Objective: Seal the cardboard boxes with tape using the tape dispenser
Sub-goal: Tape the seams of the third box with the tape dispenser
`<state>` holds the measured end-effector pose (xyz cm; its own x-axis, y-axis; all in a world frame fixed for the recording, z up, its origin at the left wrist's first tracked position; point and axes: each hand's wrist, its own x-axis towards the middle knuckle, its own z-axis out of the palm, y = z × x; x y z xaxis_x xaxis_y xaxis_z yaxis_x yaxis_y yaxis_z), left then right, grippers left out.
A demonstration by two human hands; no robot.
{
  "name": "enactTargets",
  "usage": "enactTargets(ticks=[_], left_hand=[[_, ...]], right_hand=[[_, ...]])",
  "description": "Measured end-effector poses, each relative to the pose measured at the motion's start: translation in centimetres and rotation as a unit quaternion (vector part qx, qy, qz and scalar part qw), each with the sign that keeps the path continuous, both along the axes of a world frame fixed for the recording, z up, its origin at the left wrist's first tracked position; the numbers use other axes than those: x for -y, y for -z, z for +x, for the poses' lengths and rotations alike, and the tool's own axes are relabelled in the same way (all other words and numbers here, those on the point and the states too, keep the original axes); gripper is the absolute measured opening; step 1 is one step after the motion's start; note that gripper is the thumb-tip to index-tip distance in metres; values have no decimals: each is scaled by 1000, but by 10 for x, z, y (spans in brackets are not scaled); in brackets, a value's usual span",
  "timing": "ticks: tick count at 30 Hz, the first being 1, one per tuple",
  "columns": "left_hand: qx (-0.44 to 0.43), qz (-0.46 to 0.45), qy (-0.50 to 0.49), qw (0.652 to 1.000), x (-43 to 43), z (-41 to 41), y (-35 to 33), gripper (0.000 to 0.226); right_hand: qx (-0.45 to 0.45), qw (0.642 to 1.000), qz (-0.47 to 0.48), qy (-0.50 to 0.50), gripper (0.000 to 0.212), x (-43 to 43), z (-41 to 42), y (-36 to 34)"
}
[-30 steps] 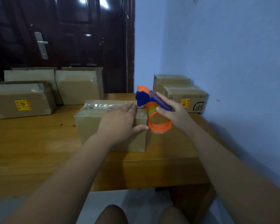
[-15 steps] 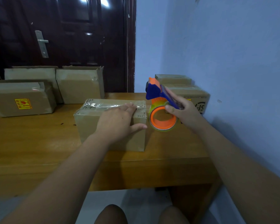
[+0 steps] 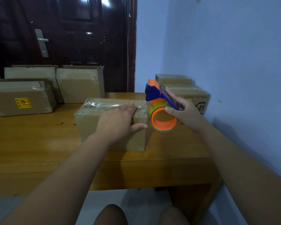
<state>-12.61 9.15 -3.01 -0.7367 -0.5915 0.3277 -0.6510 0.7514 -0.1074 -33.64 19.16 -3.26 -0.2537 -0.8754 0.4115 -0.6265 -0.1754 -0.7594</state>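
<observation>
Here, in the head view, the left grip [image 3: 118, 119] is released: a flat hand presses on the top front edge of the cardboard box [image 3: 88, 130] that sits mid-desk [image 3: 31, 143], thumb spread on the front face. A clear tape strip [image 3: 104, 104] runs along the box's top seam. The right grip [image 3: 185, 114] is clenched round the handle of the tape dispenser [image 3: 152, 93], held in the air just beside the box's right end.

The sealing pass on this box looks close to finished. The next move probably calls for tearing the tape cleanly at the right edge and smoothing its tail down.

Whether tape links roll and box cannot be told. The box's right end face, the dispenser's blade and most right fingers are hidden. Stacked boxes [image 3: 193, 96] sit partly behind the dispenser.
</observation>
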Motion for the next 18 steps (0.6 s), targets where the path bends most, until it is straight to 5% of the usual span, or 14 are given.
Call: enactTargets(ticks=[11,18], left_hand=[[-1,6,4,1000,-2,1,-1,93],[-5,1,9,1000,-1,1,0,89]], right_hand=[[-69,997,41,-1,62,-5,-7,-1],[29,1000,-2,-3,62,-20,-24,1]])
